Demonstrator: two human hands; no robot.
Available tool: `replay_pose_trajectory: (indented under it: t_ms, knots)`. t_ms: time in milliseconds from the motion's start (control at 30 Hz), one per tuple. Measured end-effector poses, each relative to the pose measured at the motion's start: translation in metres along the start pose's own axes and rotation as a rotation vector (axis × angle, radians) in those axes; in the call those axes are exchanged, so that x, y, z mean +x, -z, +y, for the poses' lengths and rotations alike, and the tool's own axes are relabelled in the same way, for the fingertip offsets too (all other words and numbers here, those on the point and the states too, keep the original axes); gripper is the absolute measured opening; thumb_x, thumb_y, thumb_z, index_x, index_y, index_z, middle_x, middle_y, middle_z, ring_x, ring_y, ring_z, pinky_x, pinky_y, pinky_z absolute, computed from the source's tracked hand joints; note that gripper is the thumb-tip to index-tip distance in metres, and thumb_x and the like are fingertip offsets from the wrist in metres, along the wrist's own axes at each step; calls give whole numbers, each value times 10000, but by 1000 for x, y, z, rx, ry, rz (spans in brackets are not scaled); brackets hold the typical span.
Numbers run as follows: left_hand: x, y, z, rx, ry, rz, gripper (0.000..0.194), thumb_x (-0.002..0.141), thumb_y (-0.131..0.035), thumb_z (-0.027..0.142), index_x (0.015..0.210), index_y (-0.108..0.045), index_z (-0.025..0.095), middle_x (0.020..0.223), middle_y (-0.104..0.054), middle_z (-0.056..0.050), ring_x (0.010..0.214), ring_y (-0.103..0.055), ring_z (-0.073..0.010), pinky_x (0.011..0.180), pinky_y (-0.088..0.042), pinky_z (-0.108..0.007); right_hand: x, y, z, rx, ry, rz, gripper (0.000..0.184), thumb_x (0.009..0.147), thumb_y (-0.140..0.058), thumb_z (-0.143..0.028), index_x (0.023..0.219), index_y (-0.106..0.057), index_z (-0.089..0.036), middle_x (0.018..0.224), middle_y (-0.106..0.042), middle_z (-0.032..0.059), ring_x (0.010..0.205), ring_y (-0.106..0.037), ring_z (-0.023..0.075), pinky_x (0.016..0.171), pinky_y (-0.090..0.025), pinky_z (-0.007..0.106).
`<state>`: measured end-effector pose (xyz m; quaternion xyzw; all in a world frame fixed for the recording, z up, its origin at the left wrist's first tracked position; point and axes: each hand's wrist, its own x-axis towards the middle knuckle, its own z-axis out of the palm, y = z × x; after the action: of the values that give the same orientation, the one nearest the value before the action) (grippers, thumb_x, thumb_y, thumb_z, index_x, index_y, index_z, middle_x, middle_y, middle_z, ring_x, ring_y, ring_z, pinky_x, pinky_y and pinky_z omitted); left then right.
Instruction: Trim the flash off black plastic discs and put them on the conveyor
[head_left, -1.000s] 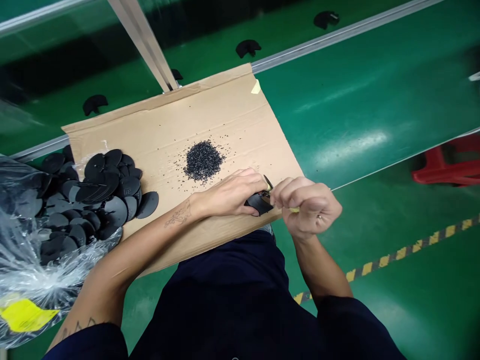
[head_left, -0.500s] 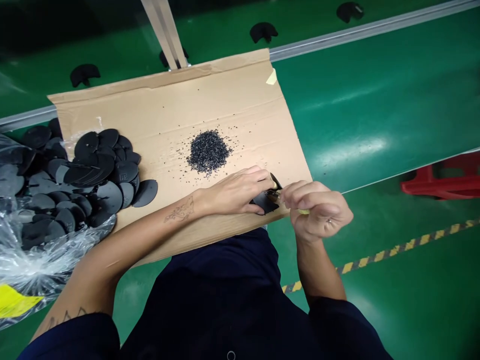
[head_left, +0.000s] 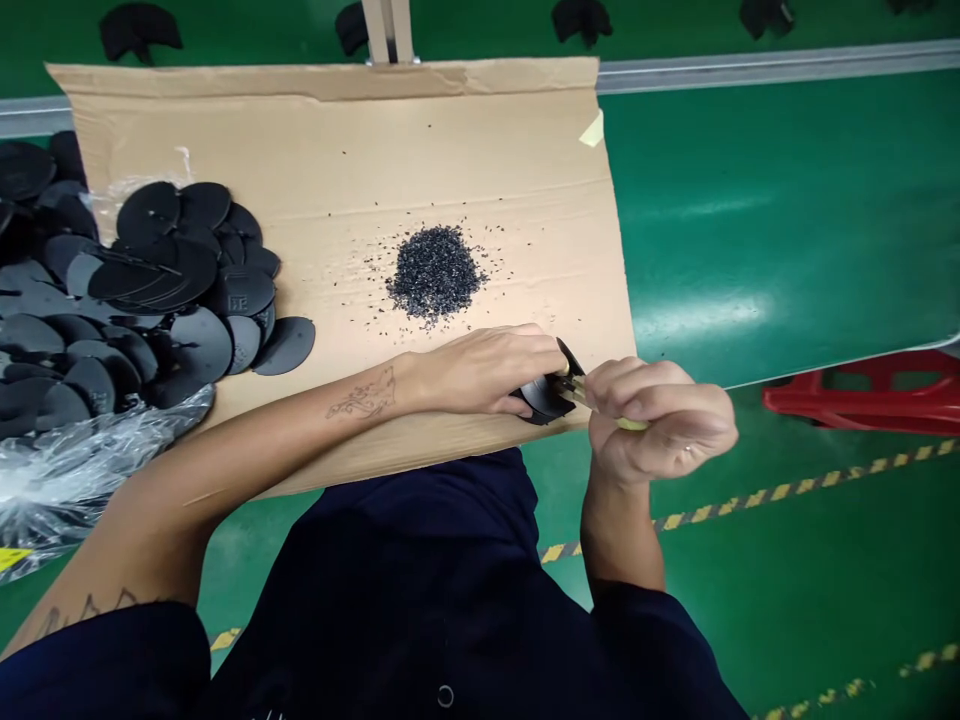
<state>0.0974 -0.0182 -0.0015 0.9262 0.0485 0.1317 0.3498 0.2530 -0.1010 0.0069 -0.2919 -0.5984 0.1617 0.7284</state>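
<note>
My left hand (head_left: 487, 370) is closed on a round black plastic disc (head_left: 546, 396), holding it at the near right corner of a cardboard sheet (head_left: 465, 150). My right hand (head_left: 660, 420) is a fist around a small yellowish tool (head_left: 592, 402) whose tip touches the disc's edge. A small heap of black shavings (head_left: 433, 270) lies on the cardboard just beyond my left hand.
A large pile of black discs (head_left: 142, 290) spills from a clear plastic bag (head_left: 75, 470) at the left. Several black parts (head_left: 139, 25) lie on the green belt behind a metal rail (head_left: 750, 65). A red stool (head_left: 862, 395) stands on the green floor at right.
The view has swung so the cardboard now lies squarer and higher in frame. Both hands stay together on the disc, shifted slightly right.
</note>
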Motion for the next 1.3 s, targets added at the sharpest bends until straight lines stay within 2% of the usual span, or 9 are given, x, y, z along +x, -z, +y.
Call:
replay_pose_trajectory:
  t_ms: [200, 367, 467, 600, 667, 800, 967, 1100, 1300]
  knots:
    - [2, 4, 1, 255, -83, -51, 146, 960, -594, 288, 988, -633, 149, 940, -684, -93, 903, -622, -218, 757, -478, -318, 5, 2, -6, -9, -14, 16, 321, 1035, -510, -302, 741, -598, -209, 556, -426, -44, 349, -353, 99, 316, -354, 241]
    - [9, 5, 4, 444, -128, -83, 231, 1018, -457, 194, 908, -657, 154, 844, -698, -77, 783, -627, -182, 717, -459, -297, 17, 6, -23, 77, -79, 1, 374, 1044, -479, -353, 690, -519, -241, 522, -365, -59, 334, -340, 107, 295, -364, 232]
    - [11, 7, 4, 431, -102, -81, 233, 1013, -444, 131, 944, -665, 155, 811, -693, -61, 742, -624, -167, 614, -407, -275, 22, 9, -30, 130, -68, -44, 412, 1043, -482, -343, 647, -448, -236, 510, -393, -62, 333, -393, 102, 297, -396, 212]
    - [10, 9, 7, 392, -41, -71, 224, 1020, -438, 138, 1026, -661, 161, 976, -703, -70, 794, -633, -150, 581, -381, -250, 20, 6, -33, 97, -51, -78, 446, 1051, -475, -385, 635, -408, -239, 481, -439, -81, 298, -445, 96, 274, -404, 193]
    - [10, 10, 8, 382, -34, -59, 231, 1026, -428, 142, 1034, -658, 159, 999, -696, -71, 812, -629, -149, 610, -400, -246, 14, 3, -31, 54, -34, -83, 437, 1056, -471, -394, 647, -453, -241, 482, -478, -80, 299, -474, 105, 294, -439, 208]
    - [10, 8, 9, 349, -54, 28, 263, 1025, -406, 126, 1014, -666, 164, 860, -688, -51, 793, -608, -157, 680, -431, -265, -2, -1, -20, 27, -64, -72, 368, 1048, -503, -332, 710, -586, -211, 553, -548, -32, 402, -586, 141, 392, -540, 264]
    - [9, 5, 4, 326, -29, 74, 326, 1008, -377, 91, 968, -689, 177, 925, -689, -57, 781, -597, -148, 626, -386, -271, -10, 3, -11, 44, -77, -10, 303, 1033, -530, -292, 776, -653, -190, 587, -552, -20, 429, -595, 148, 415, -549, 278]
    - [10, 4, 0, 316, -29, 91, 337, 1049, -384, 196, 902, -685, 176, 868, -685, -54, 795, -591, -164, 667, -398, -296, -10, 4, -9, 46, -46, -5, 293, 1036, -522, -297, 812, -683, -197, 581, -548, -22, 417, -578, 146, 412, -554, 284]
    - [14, 9, 0, 246, -43, 124, 314, 1056, -412, 357, 927, -647, 193, 861, -676, -65, 896, -573, -212, 814, -435, -345, -11, 5, -7, 33, -34, -32, 286, 1031, -517, -285, 832, -702, -195, 609, -582, -10, 431, -576, 150, 409, -548, 291]
